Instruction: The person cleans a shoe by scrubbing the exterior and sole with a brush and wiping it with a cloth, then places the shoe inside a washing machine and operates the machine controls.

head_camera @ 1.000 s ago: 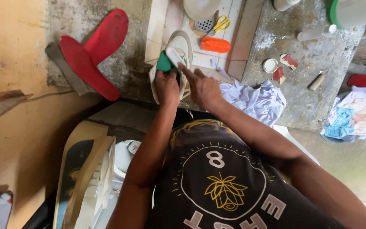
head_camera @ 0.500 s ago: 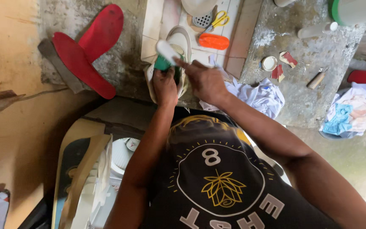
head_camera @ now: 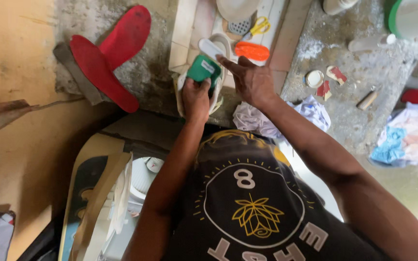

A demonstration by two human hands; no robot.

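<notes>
A cream-white shoe (head_camera: pixel 217 103) with a green heel part (head_camera: pixel 202 68) rests upright at the edge of a tiled ledge (head_camera: pixel 182 29). My left hand (head_camera: pixel 196 98) grips the shoe just below the green part. My right hand (head_camera: pixel 250 79) is beside it on the right, fingers stretched toward the shoe's top, with a small white oblong tool (head_camera: pixel 210 48) at its fingertips. Whether that tool touches the shoe I cannot tell.
Two red insoles (head_camera: pixel 107 63) lie on the concrete to the left. An orange brush (head_camera: pixel 251 50) and yellow-handled scissors (head_camera: pixel 260 25) lie behind the shoe. White cloth (head_camera: pixel 267 118), a small round lid (head_camera: pixel 314 78), scraps (head_camera: pixel 332 77) and a bowl of rags (head_camera: pixel 405 137) are right.
My left hand has turned the shoe so more of the green part shows. My right hand with the white tool has risen and moved right, away from the shoe's opening.
</notes>
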